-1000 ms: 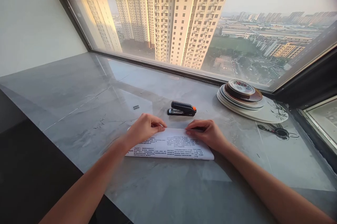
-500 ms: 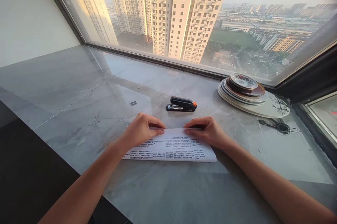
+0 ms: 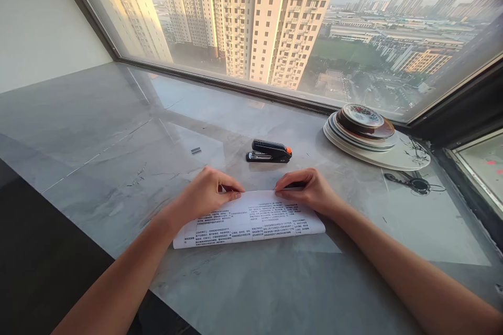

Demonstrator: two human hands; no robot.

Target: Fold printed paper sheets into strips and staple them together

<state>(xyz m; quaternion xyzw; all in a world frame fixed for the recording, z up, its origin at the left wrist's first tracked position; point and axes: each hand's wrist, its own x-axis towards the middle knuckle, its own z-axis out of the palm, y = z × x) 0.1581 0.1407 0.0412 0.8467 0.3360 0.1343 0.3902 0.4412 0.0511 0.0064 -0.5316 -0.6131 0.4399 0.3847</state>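
A white sheet of printed paper (image 3: 251, 222), folded over, lies low above or on the grey stone surface; dense small text covers its upper face. My left hand (image 3: 210, 188) pinches its far edge left of the middle, thumb on top. At the right part of that same edge, my right hand (image 3: 304, 188) grips the paper between thumb and fingers. Just beyond the hands sits a black stapler (image 3: 269, 151) with an orange button at its right end. Nothing touches the stapler.
Short strips of staples (image 3: 195, 150) rest left of the stapler, and loose staples (image 3: 137, 177) are scattered farther left. A stack of plates (image 3: 361, 133) stands at the right by the window (image 3: 251, 20). Near it lies a dark round object with a cord (image 3: 418, 184).
The paper has tilted slightly, its left end lower and more exposed. My left hand has shifted a little left, still pinching the edge. The whole view has moved slightly.
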